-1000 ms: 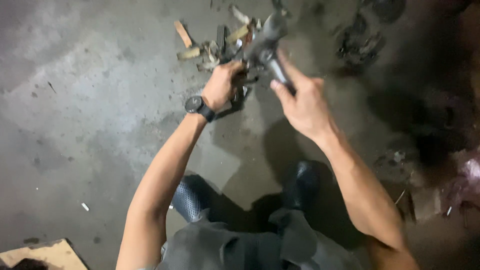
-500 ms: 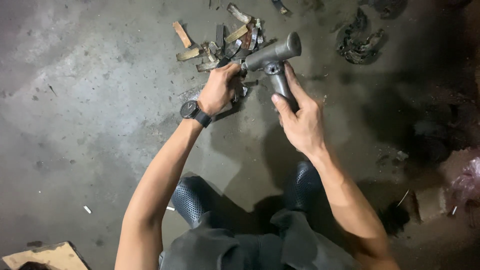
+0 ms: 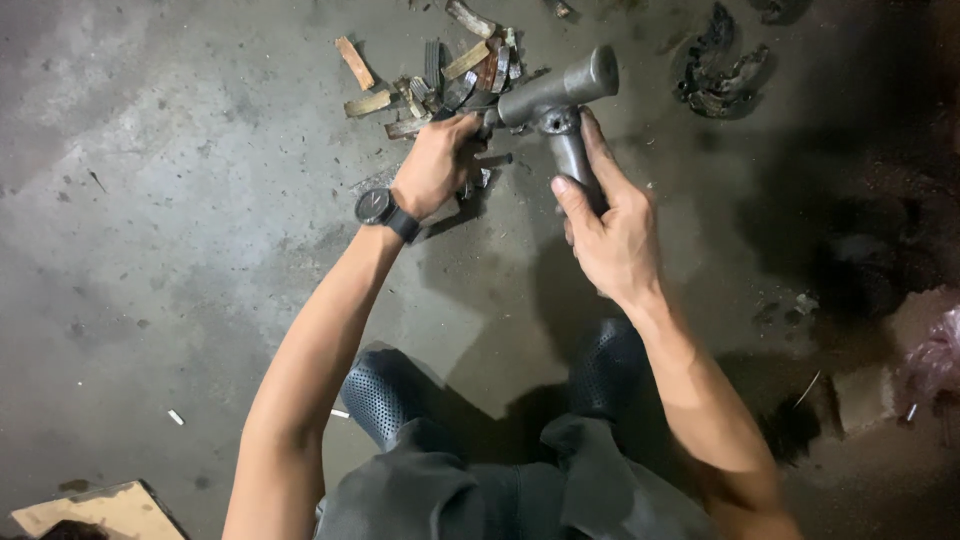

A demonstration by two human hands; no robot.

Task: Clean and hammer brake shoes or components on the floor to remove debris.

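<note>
I hold a grey T-shaped metal part [image 3: 556,98] over a concrete floor. My right hand [image 3: 608,225] is wrapped around its lower stem. My left hand [image 3: 437,163], with a black watch [image 3: 378,208] at the wrist, grips the left end of its crossbar. The crossbar's right end points up and to the right, free of both hands. Just beyond my left hand lies a heap of rusty metal scraps [image 3: 430,72].
A dark clump of worn curved parts [image 3: 722,70] lies at the top right. My two dark shoes [image 3: 385,392] stand on the floor below. A piece of cardboard [image 3: 95,510] is at the bottom left, a pink bag [image 3: 938,350] at the right edge.
The T-shaped part has tilted so its crossbar now points up-right and shows clearly. My right hand slid down along the stem; my left hand stayed on the left end.
</note>
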